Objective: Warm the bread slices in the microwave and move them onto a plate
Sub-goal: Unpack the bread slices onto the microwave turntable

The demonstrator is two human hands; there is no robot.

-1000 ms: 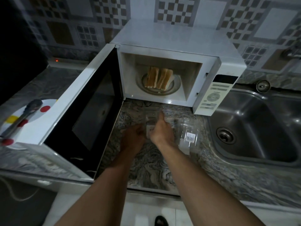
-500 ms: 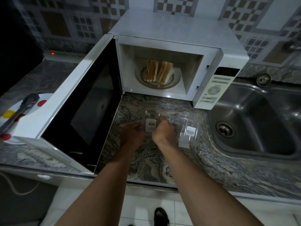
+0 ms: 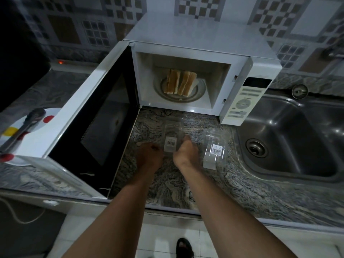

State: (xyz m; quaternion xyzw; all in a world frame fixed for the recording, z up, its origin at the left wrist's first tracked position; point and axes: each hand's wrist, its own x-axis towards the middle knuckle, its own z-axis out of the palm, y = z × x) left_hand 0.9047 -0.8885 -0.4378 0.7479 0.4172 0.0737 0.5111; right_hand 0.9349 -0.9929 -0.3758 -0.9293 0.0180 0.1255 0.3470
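Bread slices (image 3: 181, 81), the point of all this, sit farthest from the person, so they come last.

Nearest is a sandalled foot (image 3: 183, 246) on the tiled floor, below the worktop's (image 3: 242, 192) front edge. Both forearms reach over that edge to mid-worktop. The right hand (image 3: 186, 154) grips the right side of a clear plastic container (image 3: 172, 133), thumb up along its wall. The left hand (image 3: 149, 157) is curled at the container's near left corner; I cannot tell whether it grips the container or only rests beside it. The container looks empty, probably being steadied or closed now that it is not needed.

Just to its right lies a second clear container (image 3: 214, 144). That makes two, each with one barcode label. One sink (image 3: 290, 142) fills the right end of the worktop.

At the left end is one plate (image 3: 54, 111) with coloured dots and one pair of tongs (image 3: 28, 123) lying across it, likely set ready for the warm bread.

One microwave (image 3: 195, 36) stands against the back edge, its door (image 3: 78, 116) swung wide to the left, partly hiding the plate. Inside, the slices stand on edge, leaning together on the glass turntable (image 3: 201, 90). I count about four; the exact number is hard to tell. Judging by the open door, warming has not begun.
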